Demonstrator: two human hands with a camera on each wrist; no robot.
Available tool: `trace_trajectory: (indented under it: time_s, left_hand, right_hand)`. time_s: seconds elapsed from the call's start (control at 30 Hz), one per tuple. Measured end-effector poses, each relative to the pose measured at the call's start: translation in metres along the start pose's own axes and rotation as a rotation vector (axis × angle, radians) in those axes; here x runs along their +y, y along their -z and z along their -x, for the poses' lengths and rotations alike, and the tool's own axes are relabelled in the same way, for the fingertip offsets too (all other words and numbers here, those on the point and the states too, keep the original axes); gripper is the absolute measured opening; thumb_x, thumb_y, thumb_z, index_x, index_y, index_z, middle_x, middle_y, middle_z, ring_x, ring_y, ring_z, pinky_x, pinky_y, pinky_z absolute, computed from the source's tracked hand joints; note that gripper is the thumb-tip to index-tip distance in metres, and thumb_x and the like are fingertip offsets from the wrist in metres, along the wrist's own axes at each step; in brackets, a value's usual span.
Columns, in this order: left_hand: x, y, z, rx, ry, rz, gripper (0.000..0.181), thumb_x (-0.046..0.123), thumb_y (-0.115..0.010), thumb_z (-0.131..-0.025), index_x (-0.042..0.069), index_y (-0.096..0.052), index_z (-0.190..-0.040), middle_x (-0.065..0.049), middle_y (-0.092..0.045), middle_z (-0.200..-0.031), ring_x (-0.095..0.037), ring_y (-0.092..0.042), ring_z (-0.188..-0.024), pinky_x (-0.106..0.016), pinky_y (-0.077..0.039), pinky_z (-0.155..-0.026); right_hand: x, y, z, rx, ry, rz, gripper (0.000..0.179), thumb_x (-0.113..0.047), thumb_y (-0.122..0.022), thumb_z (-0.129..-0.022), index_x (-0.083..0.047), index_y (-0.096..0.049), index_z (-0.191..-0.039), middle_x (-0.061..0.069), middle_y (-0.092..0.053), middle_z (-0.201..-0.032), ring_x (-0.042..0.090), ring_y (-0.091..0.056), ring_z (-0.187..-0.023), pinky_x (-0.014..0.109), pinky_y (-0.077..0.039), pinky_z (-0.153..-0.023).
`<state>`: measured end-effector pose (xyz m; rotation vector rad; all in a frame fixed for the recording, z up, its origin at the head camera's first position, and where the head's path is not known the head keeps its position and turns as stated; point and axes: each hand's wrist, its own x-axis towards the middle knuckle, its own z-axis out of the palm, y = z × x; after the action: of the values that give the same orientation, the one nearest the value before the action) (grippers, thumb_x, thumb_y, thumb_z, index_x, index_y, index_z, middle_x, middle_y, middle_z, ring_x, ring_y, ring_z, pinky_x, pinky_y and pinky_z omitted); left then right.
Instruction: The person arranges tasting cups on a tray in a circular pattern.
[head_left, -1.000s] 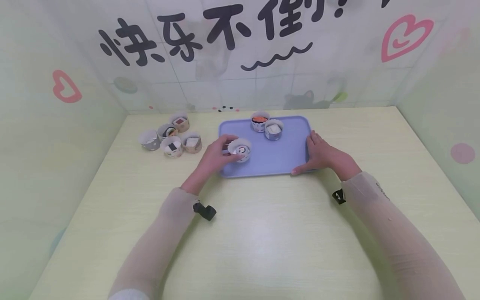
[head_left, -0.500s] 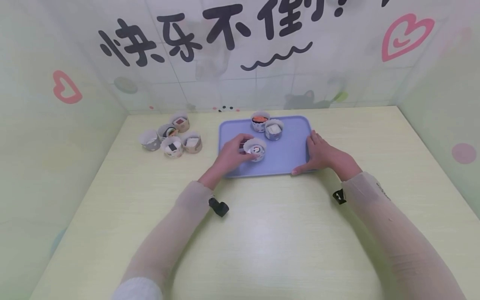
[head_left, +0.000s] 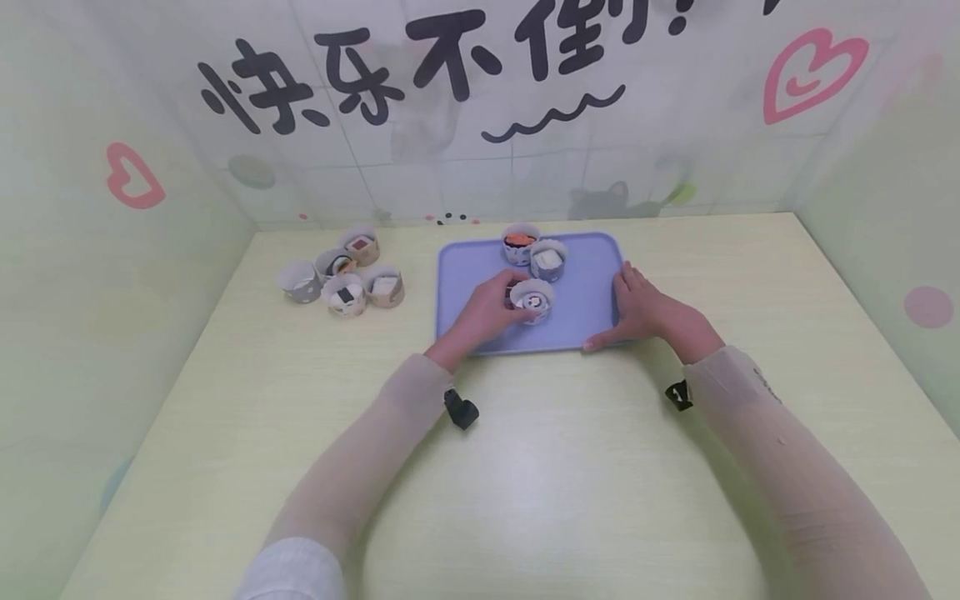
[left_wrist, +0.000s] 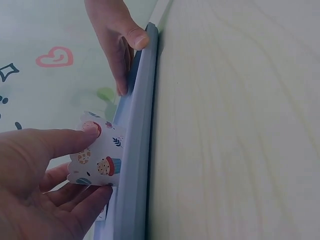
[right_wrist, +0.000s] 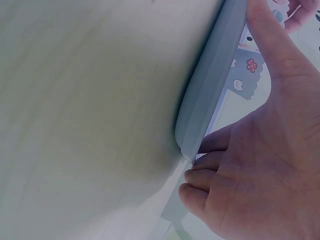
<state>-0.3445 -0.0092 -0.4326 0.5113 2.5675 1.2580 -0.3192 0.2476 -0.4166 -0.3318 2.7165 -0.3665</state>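
In the head view my left hand [head_left: 491,310] grips a small scalloped paper baking cup [head_left: 536,302] over the tray's front half. The left wrist view shows its cupcake print [left_wrist: 106,159], with the thumb on one side and fingers round the other; the cup is low, behind the tray rim, and whether its base touches is hidden. Inside lies a small white round piece with a dark mark. My right hand [head_left: 645,308] holds the blue tray [head_left: 581,300] at its front right corner, thumb at the front rim, fingers along the right side.
Two more baking cups stand at the tray's back, one with an orange-topped piece [head_left: 519,240], one with a white piece [head_left: 548,259]. Left of the tray, several filled cups [head_left: 345,295] cluster on the pale wooden table [head_left: 525,467]. Printed walls rise behind and beside.
My left hand has carried the cup rightward across the tray, from its left part to just in front of the two cups at the back. The right hand and tray have stayed put.
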Motion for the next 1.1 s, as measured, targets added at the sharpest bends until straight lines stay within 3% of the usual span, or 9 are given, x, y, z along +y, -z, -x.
trace_trajectory:
  time_s: [0.27, 0.6, 0.87, 1.1]
  left_hand:
    - [0.005, -0.007, -0.010, 0.023, -0.006, -0.039, 0.058, 0.018, -0.077, -0.088, 0.008, -0.051, -0.140, -0.008, -0.059, -0.138, -0.023, -0.058, -0.122, -0.036, -0.050, -0.106]
    - [0.010, -0.014, -0.020, 0.055, -0.024, -0.057, 0.056, 0.018, -0.078, -0.087, 0.006, -0.053, -0.136, -0.009, -0.060, -0.134, -0.024, -0.057, -0.121, -0.037, -0.048, -0.107]
    - [0.017, -0.021, -0.022, 0.058, -0.020, -0.073, 0.056, 0.020, -0.077, -0.088, 0.006, -0.052, -0.136, -0.011, -0.056, -0.138, -0.026, -0.053, -0.128, -0.039, -0.044, -0.112]
    - [0.021, -0.025, -0.025, 0.077, -0.028, -0.073, 0.055, 0.022, -0.077, -0.088, 0.006, -0.053, -0.134, -0.014, -0.051, -0.138, -0.027, -0.052, -0.124, -0.040, -0.045, -0.110]
  right_hand:
    - [0.000, 0.001, 0.000, -0.003, 0.001, 0.003, 0.141, -0.066, -0.079, -0.071, 0.022, 0.001, -0.149, 0.044, 0.008, -0.156, 0.055, 0.001, -0.149, 0.059, -0.010, -0.125]
    - [-0.001, 0.000, 0.001, 0.000, -0.003, 0.018, 0.142, -0.067, -0.079, -0.071, 0.022, 0.000, -0.148, 0.044, 0.009, -0.156, 0.056, 0.000, -0.148, 0.058, -0.011, -0.125]
    - [0.000, -0.001, 0.001, -0.001, -0.005, 0.025, 0.142, -0.068, -0.078, -0.070, 0.021, -0.001, -0.149, 0.044, 0.009, -0.156, 0.056, -0.001, -0.148, 0.058, -0.012, -0.124]
    - [-0.001, -0.001, -0.001, -0.011, -0.018, 0.030, 0.142, -0.069, -0.077, -0.071, 0.020, -0.001, -0.150, 0.043, 0.010, -0.157, 0.055, 0.001, -0.149, 0.058, -0.012, -0.125]
